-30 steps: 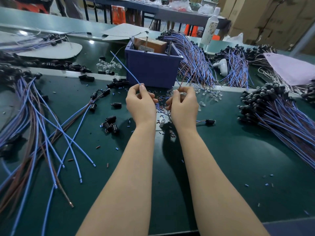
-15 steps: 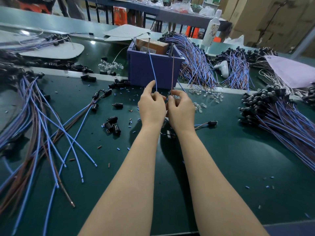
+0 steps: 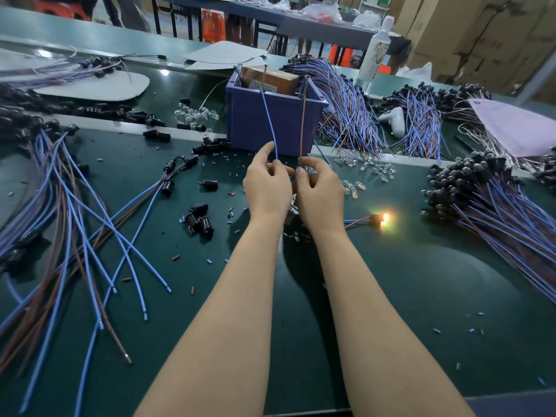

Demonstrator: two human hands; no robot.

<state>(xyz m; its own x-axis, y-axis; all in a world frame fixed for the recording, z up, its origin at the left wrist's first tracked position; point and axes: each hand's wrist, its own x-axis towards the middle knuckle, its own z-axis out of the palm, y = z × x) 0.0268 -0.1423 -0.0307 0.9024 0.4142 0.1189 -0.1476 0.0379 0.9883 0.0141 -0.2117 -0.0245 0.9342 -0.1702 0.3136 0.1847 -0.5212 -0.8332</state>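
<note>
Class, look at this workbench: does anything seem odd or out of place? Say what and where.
One lamp glows orange on the green mat beside the right hand, while the other bulbs lie dark. The left hand pinches a blue wire and the right a brown wire, both upright before the blue box.

Hidden ends: blue wire [image 3: 269,121] in left hand [image 3: 266,188], brown wire [image 3: 303,121] in right hand [image 3: 320,191]

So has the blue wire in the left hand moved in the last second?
Yes. The blue wire swung right: its tip was left of the purple bin, now it crosses the bin's front.
</note>
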